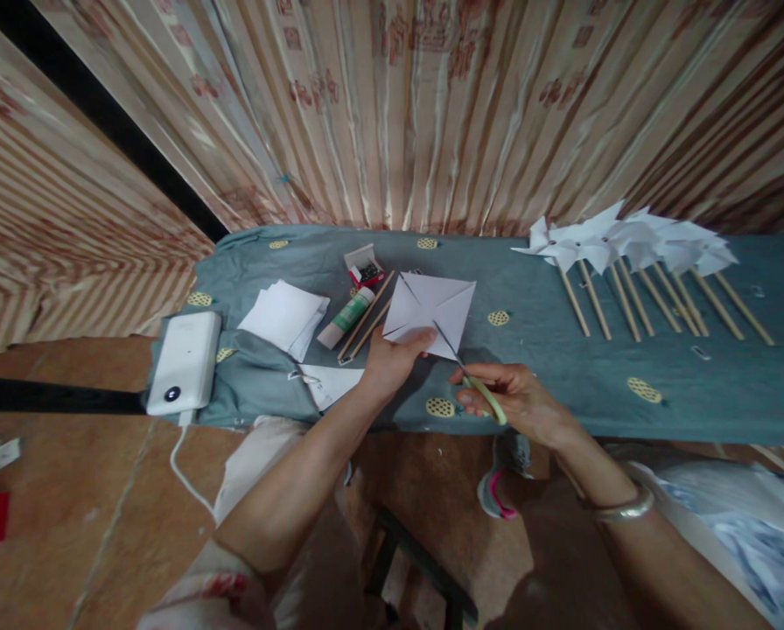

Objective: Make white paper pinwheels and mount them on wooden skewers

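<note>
My left hand (395, 354) pinches the lower left edge of a white paper square (431, 302), thumb on top. Slits run from the square's corners toward its middle. In my right hand (514, 394) is a pair of scissors (487, 398) with light green handles. Their blades lie at the lower right part of the paper, along a slit there. Left of the square are two thin wooden sticks (366, 328), a glue stick (346, 318) with a green label, and a small open red box (364, 267) of dark little pieces.
A stack of white paper squares (285, 317) and a paper offcut (330, 385) lie on the left. Several paper pinwheels (628, 241) on sticks rest at the right. A white power bank (185, 363) with a cable sits at the left end of the cloth-covered table (549, 350).
</note>
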`<act>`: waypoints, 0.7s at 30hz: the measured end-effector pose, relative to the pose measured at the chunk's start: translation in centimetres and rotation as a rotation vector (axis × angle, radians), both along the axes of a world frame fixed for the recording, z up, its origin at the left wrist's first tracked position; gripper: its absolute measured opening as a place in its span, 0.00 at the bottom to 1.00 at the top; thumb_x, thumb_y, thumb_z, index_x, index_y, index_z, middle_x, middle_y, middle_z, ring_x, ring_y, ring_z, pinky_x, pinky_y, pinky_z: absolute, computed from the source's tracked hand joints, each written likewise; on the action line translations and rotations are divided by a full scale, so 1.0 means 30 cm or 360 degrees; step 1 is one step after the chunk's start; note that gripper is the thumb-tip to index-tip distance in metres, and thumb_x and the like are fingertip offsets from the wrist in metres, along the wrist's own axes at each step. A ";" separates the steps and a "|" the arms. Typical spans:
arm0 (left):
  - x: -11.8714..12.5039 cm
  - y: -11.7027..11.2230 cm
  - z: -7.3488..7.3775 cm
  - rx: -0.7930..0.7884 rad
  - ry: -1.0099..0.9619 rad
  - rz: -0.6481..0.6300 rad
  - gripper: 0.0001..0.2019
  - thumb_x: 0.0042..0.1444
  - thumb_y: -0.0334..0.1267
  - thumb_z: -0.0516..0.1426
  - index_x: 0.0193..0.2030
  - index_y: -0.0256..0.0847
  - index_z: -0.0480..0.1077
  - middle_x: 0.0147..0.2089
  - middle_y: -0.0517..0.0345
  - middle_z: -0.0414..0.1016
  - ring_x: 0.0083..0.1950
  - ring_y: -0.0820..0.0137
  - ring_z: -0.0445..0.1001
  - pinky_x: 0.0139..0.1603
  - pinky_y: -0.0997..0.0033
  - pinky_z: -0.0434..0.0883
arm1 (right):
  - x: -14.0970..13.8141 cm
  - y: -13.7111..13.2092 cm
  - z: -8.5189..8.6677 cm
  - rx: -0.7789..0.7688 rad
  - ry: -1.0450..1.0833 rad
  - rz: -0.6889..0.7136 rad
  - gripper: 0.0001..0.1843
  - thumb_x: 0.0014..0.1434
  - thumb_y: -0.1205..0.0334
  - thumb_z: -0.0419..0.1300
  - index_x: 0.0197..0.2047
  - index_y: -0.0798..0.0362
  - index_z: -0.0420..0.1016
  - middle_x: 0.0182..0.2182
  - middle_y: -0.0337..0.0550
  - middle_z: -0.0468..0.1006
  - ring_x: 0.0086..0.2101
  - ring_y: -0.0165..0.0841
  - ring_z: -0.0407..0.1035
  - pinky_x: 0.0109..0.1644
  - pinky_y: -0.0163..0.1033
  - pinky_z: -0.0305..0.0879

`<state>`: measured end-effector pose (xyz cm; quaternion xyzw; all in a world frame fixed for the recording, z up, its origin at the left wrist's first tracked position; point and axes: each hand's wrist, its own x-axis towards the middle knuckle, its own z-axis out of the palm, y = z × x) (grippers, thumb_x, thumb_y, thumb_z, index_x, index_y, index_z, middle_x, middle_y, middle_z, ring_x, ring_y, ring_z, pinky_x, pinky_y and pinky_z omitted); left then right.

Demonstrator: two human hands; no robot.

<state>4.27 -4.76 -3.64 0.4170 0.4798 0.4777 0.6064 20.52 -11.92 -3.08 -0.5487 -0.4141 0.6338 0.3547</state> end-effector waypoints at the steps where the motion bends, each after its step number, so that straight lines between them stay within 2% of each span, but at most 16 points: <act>1: 0.000 -0.001 0.001 -0.0006 0.0006 0.0002 0.09 0.38 0.36 0.66 0.25 0.38 0.71 0.27 0.53 0.75 0.27 0.68 0.70 0.30 0.67 0.71 | 0.001 0.000 -0.001 0.0005 -0.0003 0.0005 0.25 0.35 0.45 0.75 0.31 0.54 0.80 0.18 0.35 0.73 0.20 0.25 0.64 0.22 0.32 0.60; 11: -0.002 0.001 -0.010 0.0039 -0.0010 -0.0043 0.11 0.38 0.39 0.66 0.24 0.39 0.69 0.23 0.56 0.72 0.25 0.69 0.68 0.29 0.68 0.69 | -0.001 0.001 0.003 -0.0038 0.0013 -0.0027 0.25 0.32 0.46 0.76 0.30 0.54 0.80 0.18 0.34 0.74 0.19 0.24 0.64 0.23 0.32 0.61; 21: -0.004 0.000 -0.002 0.0037 0.0023 -0.0056 0.10 0.39 0.39 0.66 0.23 0.38 0.70 0.24 0.56 0.74 0.25 0.70 0.69 0.28 0.69 0.71 | 0.001 0.002 -0.001 0.0008 -0.0016 0.0004 0.24 0.35 0.46 0.75 0.30 0.54 0.79 0.17 0.34 0.72 0.18 0.24 0.64 0.22 0.32 0.61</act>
